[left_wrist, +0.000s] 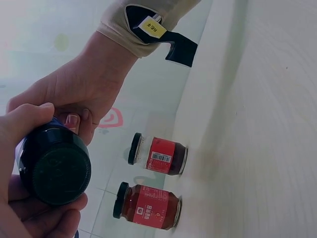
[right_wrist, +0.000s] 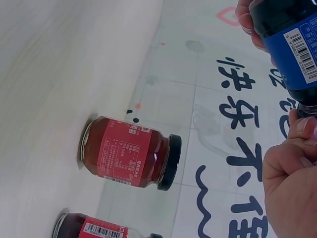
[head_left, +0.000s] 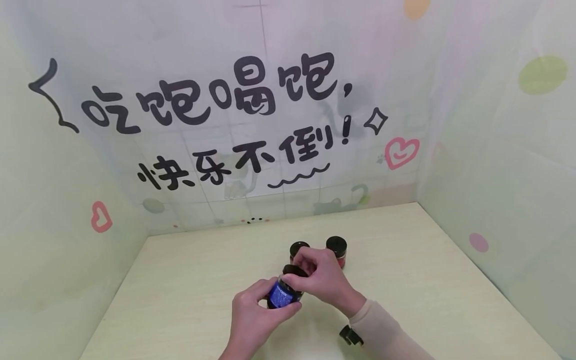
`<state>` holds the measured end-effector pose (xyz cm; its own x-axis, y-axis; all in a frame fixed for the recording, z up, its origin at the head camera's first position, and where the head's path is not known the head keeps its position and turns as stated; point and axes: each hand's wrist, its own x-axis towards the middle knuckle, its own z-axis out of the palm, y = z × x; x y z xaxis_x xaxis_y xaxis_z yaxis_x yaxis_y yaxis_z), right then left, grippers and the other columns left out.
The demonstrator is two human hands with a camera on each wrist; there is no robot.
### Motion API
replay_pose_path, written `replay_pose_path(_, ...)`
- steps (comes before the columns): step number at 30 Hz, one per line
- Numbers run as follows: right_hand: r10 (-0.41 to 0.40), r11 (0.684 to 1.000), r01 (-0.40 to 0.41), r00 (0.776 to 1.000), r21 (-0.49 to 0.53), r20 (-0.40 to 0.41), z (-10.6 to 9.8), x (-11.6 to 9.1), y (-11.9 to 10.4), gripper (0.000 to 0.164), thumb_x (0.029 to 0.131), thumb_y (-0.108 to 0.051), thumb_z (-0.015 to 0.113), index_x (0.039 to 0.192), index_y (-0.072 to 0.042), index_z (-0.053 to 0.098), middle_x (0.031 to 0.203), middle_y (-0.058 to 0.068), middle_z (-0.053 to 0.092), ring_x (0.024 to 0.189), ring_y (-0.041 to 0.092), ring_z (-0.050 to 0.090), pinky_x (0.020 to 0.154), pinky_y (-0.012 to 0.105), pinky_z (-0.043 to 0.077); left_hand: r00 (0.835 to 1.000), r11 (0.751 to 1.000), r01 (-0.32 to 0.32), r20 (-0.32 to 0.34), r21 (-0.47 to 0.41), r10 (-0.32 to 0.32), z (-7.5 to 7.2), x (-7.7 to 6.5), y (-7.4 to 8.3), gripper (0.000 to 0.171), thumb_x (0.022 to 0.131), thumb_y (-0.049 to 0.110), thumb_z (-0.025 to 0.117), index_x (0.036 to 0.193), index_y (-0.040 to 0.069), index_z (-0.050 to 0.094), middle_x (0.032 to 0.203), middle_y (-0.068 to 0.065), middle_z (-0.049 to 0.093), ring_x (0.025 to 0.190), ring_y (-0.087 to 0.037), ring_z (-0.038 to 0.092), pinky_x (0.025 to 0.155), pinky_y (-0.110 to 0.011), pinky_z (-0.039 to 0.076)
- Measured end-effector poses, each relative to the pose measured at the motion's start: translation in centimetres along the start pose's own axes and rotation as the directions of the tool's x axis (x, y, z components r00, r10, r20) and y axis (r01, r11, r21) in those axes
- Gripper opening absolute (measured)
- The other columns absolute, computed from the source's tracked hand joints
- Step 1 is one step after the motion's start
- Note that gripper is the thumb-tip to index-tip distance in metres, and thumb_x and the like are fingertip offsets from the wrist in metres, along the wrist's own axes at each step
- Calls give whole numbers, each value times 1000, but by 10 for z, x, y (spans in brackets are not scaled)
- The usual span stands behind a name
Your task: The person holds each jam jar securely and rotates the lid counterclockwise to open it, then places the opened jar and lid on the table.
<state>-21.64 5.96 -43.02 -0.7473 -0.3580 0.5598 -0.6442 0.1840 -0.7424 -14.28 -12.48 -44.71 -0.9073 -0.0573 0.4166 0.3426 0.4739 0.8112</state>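
Note:
Held up over the table, a dark glass jar with a blue label leans to one side. My left hand grips its body, fingers and thumb wrapped round the glass. The right hand has its fingers curled at the jar's black lid, pinching it at the top end. From the left wrist view the dark jar bottom faces the camera. A barcode shows on the blue label in the right wrist view, where part of the lid is hidden by the fingers.
Behind the hands, two red-labelled jars with black lids, one dark and one redder, stand upright on the pale wooden table. Printed cloth walls enclose the table at the back and sides. A black mount sits at the right wrist.

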Motion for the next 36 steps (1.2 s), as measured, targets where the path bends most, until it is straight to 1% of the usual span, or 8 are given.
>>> replay_pose_path(6,-22,1000,22,1000,8,-10,-1,-1,1,22,79,-27,87,85,-23,66,62,-9,49,55,7,44,48,23,37,1000,1000,9,20,-4,-9,-1,1,2,45,61,42,97,100,41,76,87,23,69,80,-5,66,70,-28,53)
replay_pose_path(13,-100,994,101,994,32,-33,-2,-2,5,23,77,-20,87,84,-17,66,63,-5,51,54,7,44,46,21,36,999,999,7,41,-33,-6,-1,2,4,45,62,39,97,102,40,76,87,22,70,81,-6,67,72,-29,53)
replay_pose_path(18,-107,993,109,994,41,-36,-5,-1,4,23,78,-21,87,84,-17,65,63,-2,51,55,8,43,48,19,35,998,999,12,57,-45,-9,-1,5,7,45,62,39,97,103,40,76,88,20,71,82,-7,67,73,-30,53)
replay_pose_path(24,-108,992,111,993,63,-42,-7,-1,1,23,76,-13,87,83,-13,65,61,3,50,54,7,40,48,18,32,992,992,83,101,-98,-73,-2,5,11,44,62,39,97,102,41,77,89,16,72,84,-11,67,75,-31,53)
replay_pose_path(29,-114,989,116,993,91,-31,-12,1,-21,23,76,-5,85,82,-8,63,60,9,47,55,6,38,49,17,30,983,978,154,121,-143,-137,0,4,14,44,63,38,96,103,37,78,90,12,73,85,-14,67,76,-31,54)
replay_pose_path(32,-115,989,117,993,90,-26,-15,0,-30,24,76,-5,84,82,-8,61,60,9,44,56,6,37,49,19,29,974,967,198,138,-159,-177,3,2,14,44,65,39,95,105,33,78,92,10,73,87,-16,67,77,-31,54)
replay_pose_path(34,-107,991,108,994,79,-22,-14,-2,-27,25,76,-6,84,81,-8,60,60,9,43,55,6,36,48,20,29,970,963,218,144,-161,-195,4,0,13,45,65,39,95,106,33,78,93,10,73,87,-16,67,78,-31,54)
replay_pose_path(36,-103,992,104,995,70,-17,-12,-4,-19,25,77,-9,85,82,-9,60,60,8,43,55,7,36,48,21,28,969,962,223,146,-156,-201,5,-1,13,45,65,39,95,106,34,78,93,11,73,87,-16,67,78,-32,54)
